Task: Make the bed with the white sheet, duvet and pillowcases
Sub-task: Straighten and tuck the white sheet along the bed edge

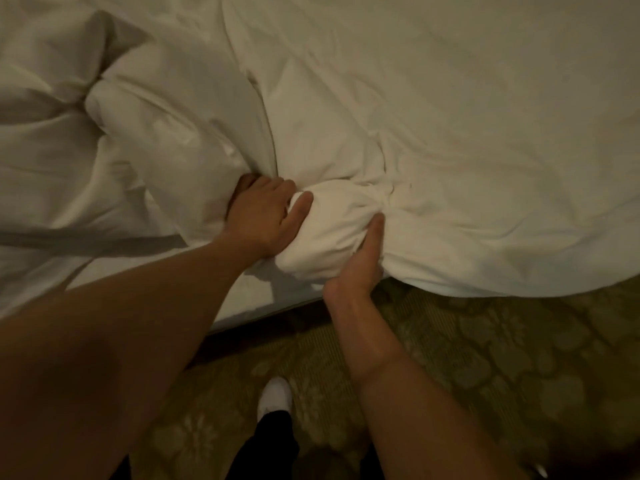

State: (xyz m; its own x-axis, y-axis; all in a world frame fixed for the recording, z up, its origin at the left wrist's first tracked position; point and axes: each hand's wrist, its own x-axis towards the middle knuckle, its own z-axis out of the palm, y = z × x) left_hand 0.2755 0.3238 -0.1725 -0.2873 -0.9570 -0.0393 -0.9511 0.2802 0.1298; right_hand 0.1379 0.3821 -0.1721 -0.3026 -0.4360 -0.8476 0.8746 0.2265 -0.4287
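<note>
A white duvet (433, 126) lies rumpled over the bed and hangs past the bed's near edge on the right. A bunched corner of it (332, 230) sits at the bed edge between both hands. My left hand (263, 209) grips the bunch from the left, thumb on top and fingers dug into the fold. My right hand (363, 258) grips it from the right and below, thumb up along the cloth. To the left lies a white pillow (166, 133) in its case, with more creased white bedding (45, 98) beyond it.
The mattress side with the white sheet (249, 299) shows below my left forearm. A patterned green carpet (502, 358) covers the floor beside the bed. My white shoe (275, 396) and dark trouser leg stand close to the bed edge.
</note>
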